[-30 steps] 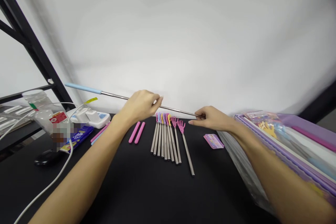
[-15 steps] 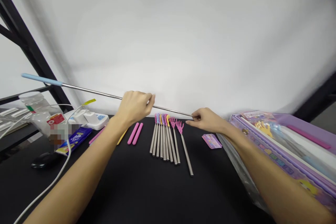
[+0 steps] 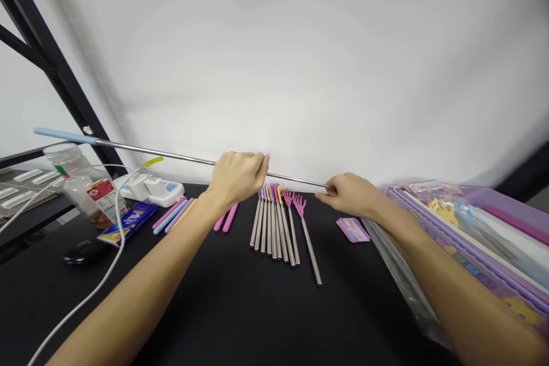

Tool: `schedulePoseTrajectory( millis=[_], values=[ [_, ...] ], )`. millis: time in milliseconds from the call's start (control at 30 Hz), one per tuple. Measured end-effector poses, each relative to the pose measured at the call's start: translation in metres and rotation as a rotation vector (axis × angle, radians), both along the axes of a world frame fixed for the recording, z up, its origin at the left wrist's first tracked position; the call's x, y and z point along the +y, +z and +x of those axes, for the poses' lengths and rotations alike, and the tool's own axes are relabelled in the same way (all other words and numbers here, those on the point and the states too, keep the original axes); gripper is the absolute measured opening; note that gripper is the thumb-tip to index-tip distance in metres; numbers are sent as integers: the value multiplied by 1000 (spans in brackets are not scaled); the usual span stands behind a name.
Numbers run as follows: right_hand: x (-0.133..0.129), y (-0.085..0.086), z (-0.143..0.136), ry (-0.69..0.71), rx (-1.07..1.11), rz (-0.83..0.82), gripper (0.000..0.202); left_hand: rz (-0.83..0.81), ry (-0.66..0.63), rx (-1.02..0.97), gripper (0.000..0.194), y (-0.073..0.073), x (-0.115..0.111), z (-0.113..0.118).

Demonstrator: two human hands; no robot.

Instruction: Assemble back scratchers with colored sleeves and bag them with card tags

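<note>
A telescopic back scratcher (image 3: 180,156) with a light blue handle is drawn out long and slants across the view in front of the wall. Around the middle of its thin metal rod, my left hand (image 3: 240,178) is closed. My right hand (image 3: 349,194) pinches the rod's right end, and the fingers hide the tip there. Below and between my hands, several metal rods with coloured claw heads (image 3: 274,223) lie side by side on the black table (image 3: 240,309). One with a pink claw (image 3: 311,246) lies slightly apart to the right.
Coloured handle tubes (image 3: 174,214) and two pink ones (image 3: 230,218) lie left of the rods. Further left are a power strip (image 3: 167,191), jar (image 3: 92,189), blue packet (image 3: 131,223), mouse (image 3: 86,251) and white cable (image 3: 103,280). At right are pink cards (image 3: 354,230) and a purple box (image 3: 454,251).
My left hand has shifted right along the rod, a little closer to my right hand. Both hands keep their hold. The view has turned slightly, so the table items appear further right.
</note>
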State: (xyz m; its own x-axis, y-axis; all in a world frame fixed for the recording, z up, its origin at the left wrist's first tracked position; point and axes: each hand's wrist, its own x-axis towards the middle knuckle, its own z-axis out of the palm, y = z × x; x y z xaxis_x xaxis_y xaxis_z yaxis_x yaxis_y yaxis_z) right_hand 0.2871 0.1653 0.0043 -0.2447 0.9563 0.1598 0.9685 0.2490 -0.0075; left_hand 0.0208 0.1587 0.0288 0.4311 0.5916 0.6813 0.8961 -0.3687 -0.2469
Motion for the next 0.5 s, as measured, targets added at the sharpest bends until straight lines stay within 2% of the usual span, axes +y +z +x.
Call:
schedulePoseTrajectory(
  millis=[133,233,300,400,433,500],
  values=[
    [-6,-5,-28,148,116,-9,41,-52,-119,89,48,-3,-14,22],
    [-5,-5,-29,195,205,-16,41,-86,-199,152,47,2,-19,25],
    [-2,-4,-18,137,202,-19,41,-59,-100,134,48,8,-16,16],
    [1,-2,-1,23,136,-3,40,-23,136,69,49,12,-8,1],
    [1,-1,-1,7,112,6,39,-37,168,59,49,11,-7,0],
    [-2,0,-8,16,83,11,36,-82,144,50,49,6,-8,5]
  ],
)
